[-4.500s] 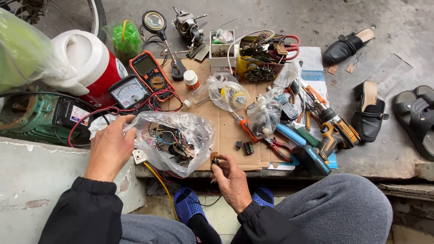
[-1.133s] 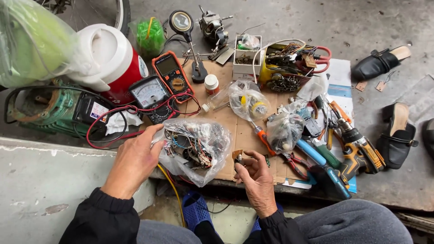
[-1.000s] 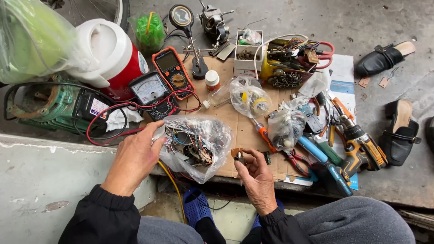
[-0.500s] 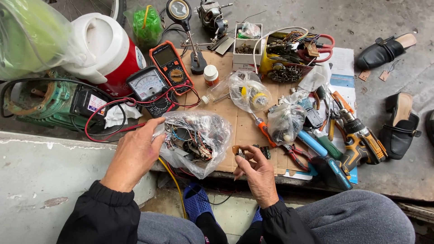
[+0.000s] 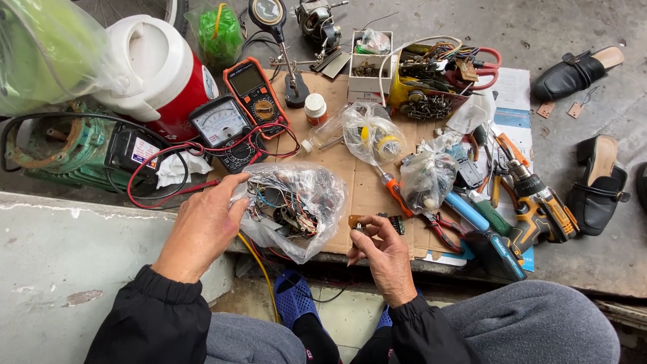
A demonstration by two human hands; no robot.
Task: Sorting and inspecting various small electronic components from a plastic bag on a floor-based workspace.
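Note:
My left hand [image 5: 202, 226] grips the open edge of a clear plastic bag [image 5: 296, 205] full of wired electronic parts, which lies on a cardboard sheet [image 5: 357, 178]. My right hand [image 5: 384, 253] pinches a small brown circuit part [image 5: 357, 222] between thumb and fingers, just right of the bag and near the cardboard's front edge. Both hands sit above my knees in grey trousers, with blue sandals below.
On the cardboard: an orange digital multimeter [image 5: 255, 87], an analogue meter [image 5: 219, 125] with red leads, two smaller parts bags [image 5: 374, 138] [image 5: 428, 178], screwdrivers, pliers, a yellow cordless drill [image 5: 539, 202]. Behind: a red-and-white jug [image 5: 162, 71], a green motor [image 5: 60, 148], a yellow parts box [image 5: 431, 84]. Black shoes [image 5: 596, 185] at right.
The camera view has shifted slightly. My left hand stays on the bag's edge. My right hand has kept hold of the small part, turning it a little near the front edge.

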